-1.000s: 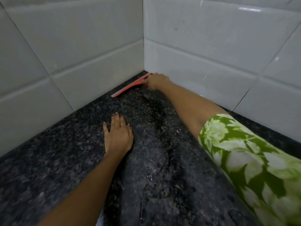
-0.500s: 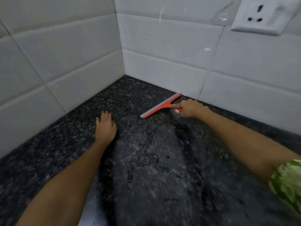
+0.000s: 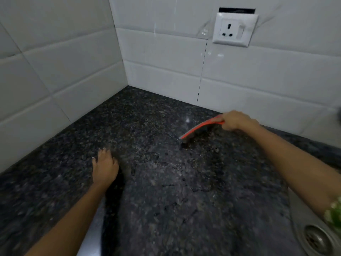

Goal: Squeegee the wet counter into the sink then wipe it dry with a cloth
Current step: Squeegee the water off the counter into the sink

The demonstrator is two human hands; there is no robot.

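My right hand grips the handle of an orange squeegee whose blade rests on the dark speckled granite counter near the back wall. Streaks and beads of water lie on the counter in front of the blade. Flat on the counter at the left rests my left hand, palm down, fingers slightly apart, holding nothing. At the lower right corner the steel sink shows its rim and drain. No cloth is visible.
White tiled walls meet in a corner at the back left of the counter. A white wall socket sits on the back wall above my right hand. A green patterned sleeve shows at the right edge.
My right hand has dragged the squeegee from the wall corner rightward along the counter toward the sink. My left hand stayed flat on the counter. The view shifted right, and the socket and sink came into sight.
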